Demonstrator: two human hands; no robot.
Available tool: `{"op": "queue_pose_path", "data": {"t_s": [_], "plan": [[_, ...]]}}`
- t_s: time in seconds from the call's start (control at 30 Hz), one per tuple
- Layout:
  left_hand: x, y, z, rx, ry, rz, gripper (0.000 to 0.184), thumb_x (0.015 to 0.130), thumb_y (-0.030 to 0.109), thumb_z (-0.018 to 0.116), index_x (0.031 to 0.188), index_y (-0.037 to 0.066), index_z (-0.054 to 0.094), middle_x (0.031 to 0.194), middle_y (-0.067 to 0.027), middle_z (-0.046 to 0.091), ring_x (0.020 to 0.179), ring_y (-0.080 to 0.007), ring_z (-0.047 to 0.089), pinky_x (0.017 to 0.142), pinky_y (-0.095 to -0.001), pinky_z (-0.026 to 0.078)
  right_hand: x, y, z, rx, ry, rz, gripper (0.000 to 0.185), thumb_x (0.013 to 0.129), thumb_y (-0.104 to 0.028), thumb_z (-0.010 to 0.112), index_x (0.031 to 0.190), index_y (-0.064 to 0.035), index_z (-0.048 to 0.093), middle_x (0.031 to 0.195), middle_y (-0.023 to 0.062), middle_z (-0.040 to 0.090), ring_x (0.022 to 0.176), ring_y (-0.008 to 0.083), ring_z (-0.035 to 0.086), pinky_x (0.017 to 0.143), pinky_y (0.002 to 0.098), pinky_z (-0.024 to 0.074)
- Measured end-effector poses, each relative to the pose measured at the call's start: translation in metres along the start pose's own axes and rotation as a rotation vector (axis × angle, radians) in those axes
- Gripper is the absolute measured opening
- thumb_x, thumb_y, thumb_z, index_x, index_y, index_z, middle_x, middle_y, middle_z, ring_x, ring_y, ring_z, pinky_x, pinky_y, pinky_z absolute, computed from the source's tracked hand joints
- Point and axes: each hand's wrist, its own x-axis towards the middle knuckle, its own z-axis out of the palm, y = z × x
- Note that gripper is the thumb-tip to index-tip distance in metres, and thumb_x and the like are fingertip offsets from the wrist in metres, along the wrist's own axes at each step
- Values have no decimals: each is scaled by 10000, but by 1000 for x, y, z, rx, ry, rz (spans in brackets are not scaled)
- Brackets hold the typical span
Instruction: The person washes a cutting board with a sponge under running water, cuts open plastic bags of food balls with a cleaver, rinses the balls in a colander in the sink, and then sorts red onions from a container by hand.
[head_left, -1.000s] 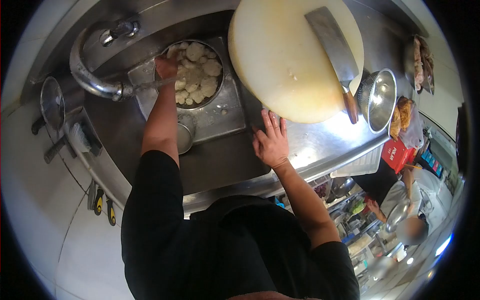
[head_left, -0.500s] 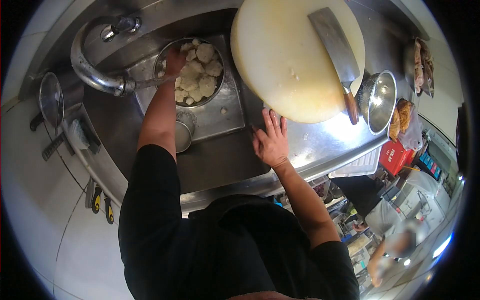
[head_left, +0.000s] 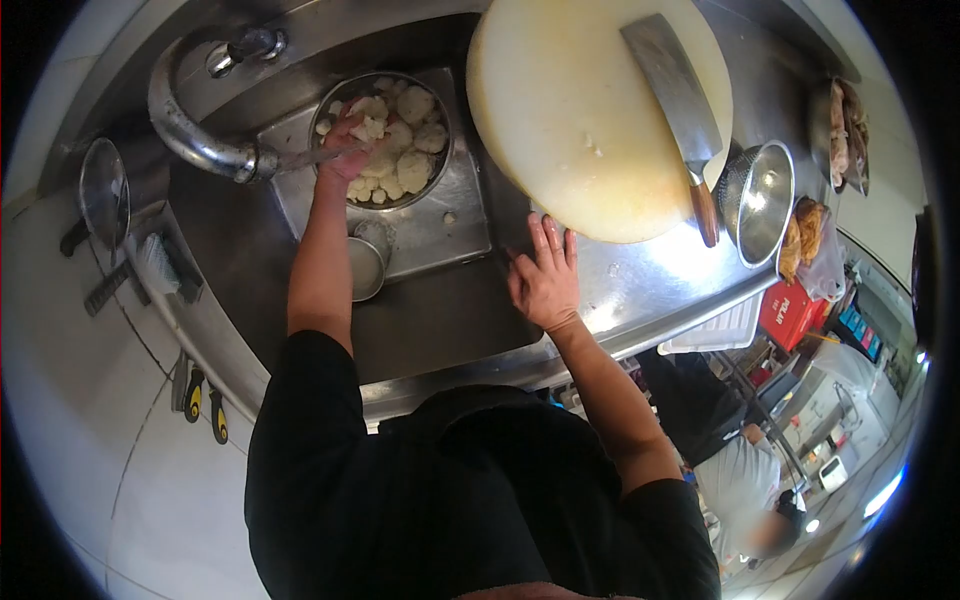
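Note:
Inside the sink, a round metal bowl (head_left: 447, 150) holds water and pale cauliflower florets (head_left: 412, 172). My left hand (head_left: 346, 148) is in the bowl with florets in its fingers, under the stream from the faucet (head_left: 200, 155). My right hand (head_left: 546, 284) lies on the metal edge between sink and counter, fingers stretched out and holding nothing. Its fingertips are at the near rim of a thick round cutting board (head_left: 540, 130). A cleaver (head_left: 675, 95) with a wooden handle lies on the board.
A small metal cup (head_left: 366, 272) sits in the sink below the bowl, near a loose floret (head_left: 449, 217). Right of the board stands a metal colander (head_left: 762, 205). A strainer (head_left: 103, 195) is at the left. Another person (head_left: 740, 480) is in the background at lower right.
My left hand has drawn back slightly toward me and turned, lifting florets under the running water. My right hand stays in place. The person in the background has shifted.

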Motion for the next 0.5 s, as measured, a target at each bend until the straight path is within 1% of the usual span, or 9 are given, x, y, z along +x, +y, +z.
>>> {"op": "queue_pose_path", "data": {"t_s": [0.07, 0.17, 0.27, 0.37, 0.47, 0.5], "plan": [[-6, -6, 2, -57, 163, -13, 565, 826, 91, 636, 1366, 158, 486, 1233, -82, 594, 1037, -283, 600, 904, -502, 480, 1, -2, -1, -4, -3, 8, 207, 798, -160, 650, 988, -130, 726, 1528, 199, 386, 1410, 381, 371, 1164, 575, 217], [0, -24, -19, -12, 252, 101, 499, 853, 119, 651, 1332, 170, 522, 1235, -74, 613, 1021, -257, 614, 839, -461, 498, -1, 0, 1, -12, -11, 6, 212, 796, -161, 650, 992, -130, 724, 1533, 195, 380, 1417, 378, 360, 1167, 574, 211], [9, -28, -51, 163, 312, 76, 486, 838, 136, 704, 1299, 169, 555, 1163, -53, 648, 1008, -225, 618, 750, -418, 506, 0, 0, -1, -2, -17, 8, 211, 795, -161, 651, 991, -125, 722, 1532, 196, 380, 1416, 380, 361, 1168, 575, 207], [7, -26, -52, 159, 365, 167, 446, 852, 112, 721, 1258, 183, 552, 1197, -35, 589, 1059, -232, 578, 717, -386, 525, 0, -1, -3, -2, -32, 11, 205, 799, -159, 651, 988, -120, 719, 1532, 200, 380, 1417, 379, 361, 1167, 576, 206], [4, -18, -56, 209, 480, 154, 415, 845, 92, 734, 1220, 160, 567, 1210, -39, 587, 1054, -233, 576, 723, -402, 528, 0, -1, -1, -3, -14, 3, 199, 803, -158, 649, 985, -116, 718, 1527, 203, 383, 1417, 379, 360, 1166, 577, 208], [3, -16, -55, 238, 494, 153, 407, 846, 96, 736, 1213, 153, 571, 1217, -44, 586, 1053, -231, 576, 737, -410, 527, 0, -1, -1, 1, -1, 0, 180, 799, -164, 647, 959, -104, 704, 1537, 191, 371, 1419, 372, 355, 1163, 581, 215]]}}
